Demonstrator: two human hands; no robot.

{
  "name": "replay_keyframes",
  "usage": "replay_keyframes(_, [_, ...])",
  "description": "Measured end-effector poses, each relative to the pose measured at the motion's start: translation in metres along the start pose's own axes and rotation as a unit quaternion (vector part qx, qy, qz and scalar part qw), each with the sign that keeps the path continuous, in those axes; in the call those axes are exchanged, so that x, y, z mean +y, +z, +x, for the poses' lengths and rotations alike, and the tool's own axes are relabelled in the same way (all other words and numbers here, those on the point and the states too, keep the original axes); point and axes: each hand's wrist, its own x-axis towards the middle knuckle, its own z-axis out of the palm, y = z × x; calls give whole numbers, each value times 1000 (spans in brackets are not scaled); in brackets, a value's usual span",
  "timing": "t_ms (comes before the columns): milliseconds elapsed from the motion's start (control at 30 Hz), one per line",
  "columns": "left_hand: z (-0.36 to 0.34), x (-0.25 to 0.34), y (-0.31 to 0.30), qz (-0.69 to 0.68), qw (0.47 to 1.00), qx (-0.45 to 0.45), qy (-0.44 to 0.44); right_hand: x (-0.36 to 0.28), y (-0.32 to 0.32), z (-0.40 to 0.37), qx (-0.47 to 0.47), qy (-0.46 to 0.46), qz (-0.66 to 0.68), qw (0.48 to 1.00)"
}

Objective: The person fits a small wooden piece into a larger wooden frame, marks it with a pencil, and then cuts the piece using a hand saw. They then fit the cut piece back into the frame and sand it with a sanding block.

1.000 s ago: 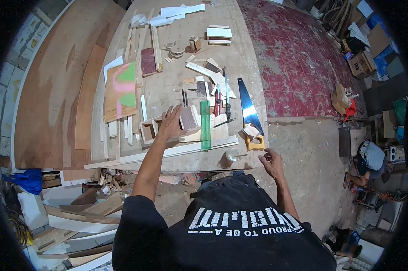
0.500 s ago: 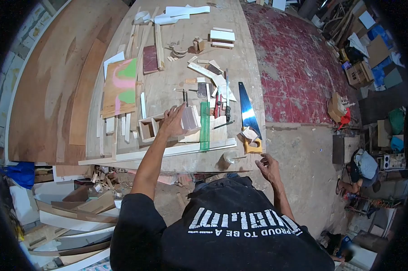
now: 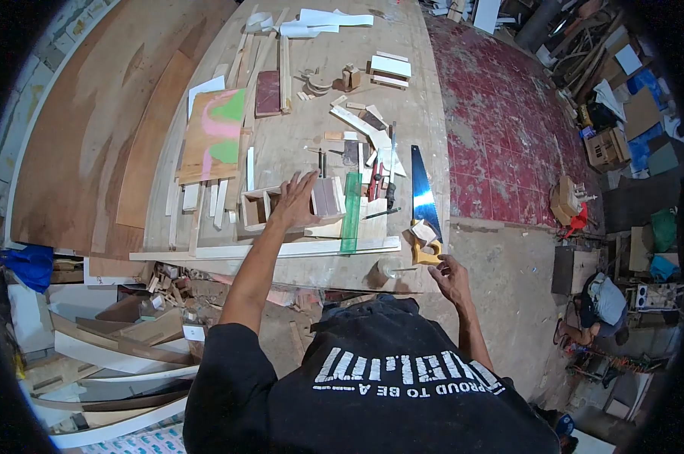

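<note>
My left hand point(image 3: 296, 200) rests over a small wooden box with compartments point(image 3: 255, 212), its fingers spread on the box's middle. A grey-brown block point(image 3: 327, 198) sits at the box's right end, and a green ruler point(image 3: 350, 213) lies just right of it. My right hand point(image 3: 449, 277) is at the table's front right edge, fingers apart and apparently empty, close to the yellow handle of a handsaw point(image 3: 425, 203). A small whitish block point(image 3: 423, 231) lies on the saw near its handle. Left of that hand stands a jar point(image 3: 388, 267) with a stick in it.
Long white strips point(image 3: 296, 248) lie along the front of the table. A painted board point(image 3: 215, 132) is at the left. Pliers point(image 3: 375, 181) and wood pieces lie beyond the ruler. At the far right, a person point(image 3: 603, 303) bends low.
The view has shifted slightly, so the table's contents appear further right. My right hand now appears nearer the saw handle. My left hand stays on the box.
</note>
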Motion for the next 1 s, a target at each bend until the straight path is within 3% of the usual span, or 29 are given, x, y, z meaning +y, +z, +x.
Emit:
replay_keyframes(300, [25,15,9,32,998,-37,43,-8,4,-7,-18,9,-13,1000])
replay_keyframes(400, [27,19,5,9,997,-68,31,-6,1,-11,-23,22,-13,999])
replay_keyframes(600, [8,17,-12,-2,999,-42,-3,-5,-4,-9,-4,29,-5,1000])
replay_keyframes(767, [-47,-15,-13,-31,988,110,-106,8,-10,14,8,14,21,1000])
replay_keyframes(800, [-62,-19,-10,-14,976,167,-139,7,-12,22,6,9,21,1000])
replay_keyframes(867, [-97,-33,10,-147,930,311,-132,8,-9,38,-13,-8,22,1000])
replay_keyframes(900, [-118,-33,25,-140,910,350,-171,5,-7,47,-26,-30,13,999])
replay_keyframes(933, [-140,-28,39,-132,887,389,-209,2,-2,56,-39,-53,5,998])
replay_keyframes(1000, [-181,0,50,-170,862,384,-284,-12,9,76,-95,-41,24,994])
